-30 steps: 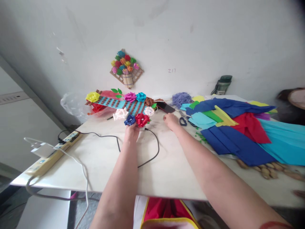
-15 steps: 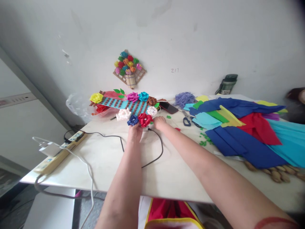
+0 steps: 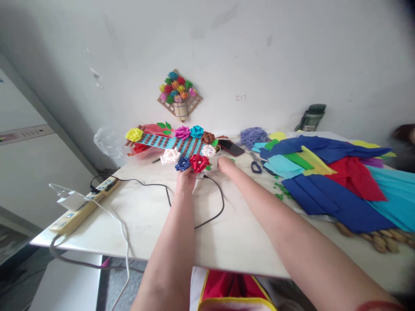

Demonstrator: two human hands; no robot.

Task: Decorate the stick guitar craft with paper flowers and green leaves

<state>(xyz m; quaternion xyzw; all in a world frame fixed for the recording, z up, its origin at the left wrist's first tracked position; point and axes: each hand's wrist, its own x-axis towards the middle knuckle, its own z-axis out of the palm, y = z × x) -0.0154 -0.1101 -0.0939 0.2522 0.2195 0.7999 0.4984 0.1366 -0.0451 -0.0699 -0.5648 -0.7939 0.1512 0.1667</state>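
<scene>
My left hand (image 3: pixel 186 178) is closed on the lower edge of a flower-decorated panel (image 3: pixel 160 141) of brown sticks with light blue backing. Its fingertips are hidden under the dark blue flower (image 3: pixel 182 163) and the red flower (image 3: pixel 199 163). My right hand (image 3: pixel 225 166) is low over the table, apart from the panel and just right of the red flower. Its fingers look curled; what they hold, if anything, is hidden. A small green paper leaf (image 3: pixel 232 160) shows at its far side. White, yellow, magenta, teal and brown flowers also sit on the panel.
Scissors (image 3: pixel 256 166), a phone (image 3: pixel 231 147) and purple shredded strands (image 3: pixel 253 137) lie right of the panel. Coloured cloth-like sheets (image 3: pixel 330 194) cover the right side. A power strip (image 3: pixel 86 207) with cables is at left; a black cable (image 3: pixel 223 203) loops between my arms.
My right hand has moved slightly right, away from the red flower and up to the loose green leaf. My left hand keeps its hold on the panel. The view has shifted slightly.
</scene>
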